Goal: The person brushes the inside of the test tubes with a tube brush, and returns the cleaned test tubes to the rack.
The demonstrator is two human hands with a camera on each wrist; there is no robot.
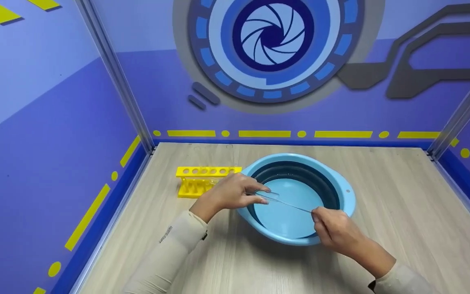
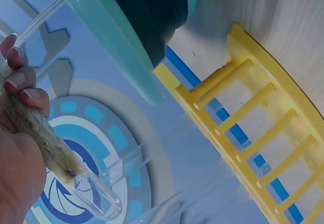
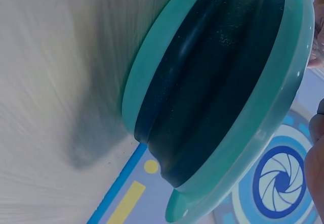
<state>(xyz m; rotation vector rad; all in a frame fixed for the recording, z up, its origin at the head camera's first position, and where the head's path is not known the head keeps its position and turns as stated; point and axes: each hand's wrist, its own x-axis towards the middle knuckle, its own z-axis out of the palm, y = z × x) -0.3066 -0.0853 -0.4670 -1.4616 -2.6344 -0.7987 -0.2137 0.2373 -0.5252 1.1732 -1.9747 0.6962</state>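
Note:
My left hand (image 1: 233, 191) grips a clear glass test tube (image 2: 104, 201) over the left part of a blue collapsible basin (image 1: 288, 240). Inside the tube sits a test tube brush (image 2: 44, 140), its pale bristles near the rounded end. From the tube's mouth the brush's thin wire handle (image 1: 296, 206) runs across the basin to my right hand (image 1: 337, 228), which pinches it above the right rim. In the right wrist view, only parts of the hands show at the right edge, and the basin's dark folded side fills the middle.
Just left of the basin stands a yellow test tube rack (image 1: 185, 171), with clear tubes around it that are hard to make out. Wood-grain tabletop (image 1: 390, 196) extends to the right. A blue printed panel (image 1: 149, 90) closes off the back, with more panels at both sides.

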